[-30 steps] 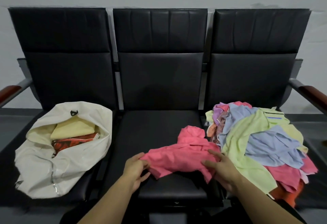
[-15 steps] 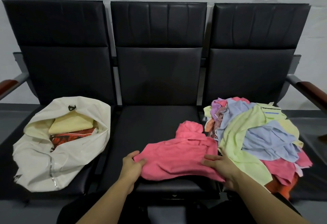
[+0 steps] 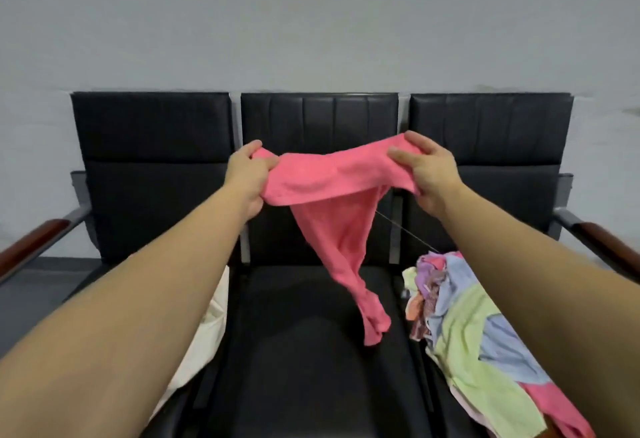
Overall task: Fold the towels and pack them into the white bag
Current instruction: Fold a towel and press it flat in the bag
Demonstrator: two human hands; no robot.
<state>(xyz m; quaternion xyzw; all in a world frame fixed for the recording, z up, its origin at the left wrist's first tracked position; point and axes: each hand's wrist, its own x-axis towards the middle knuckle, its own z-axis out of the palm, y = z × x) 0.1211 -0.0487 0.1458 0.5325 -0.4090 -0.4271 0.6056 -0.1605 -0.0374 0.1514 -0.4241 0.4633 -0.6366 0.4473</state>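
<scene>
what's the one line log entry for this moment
step: shake out towel | left hand: grips pink towel | right hand: grips same towel | towel: lifted over middle seat, unfolded | white bag: left seat

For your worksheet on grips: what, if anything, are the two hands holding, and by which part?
Both hold the pink towel by its upper edge: the left hand pinches one end, the right hand the other. The rest hangs down.
</scene>
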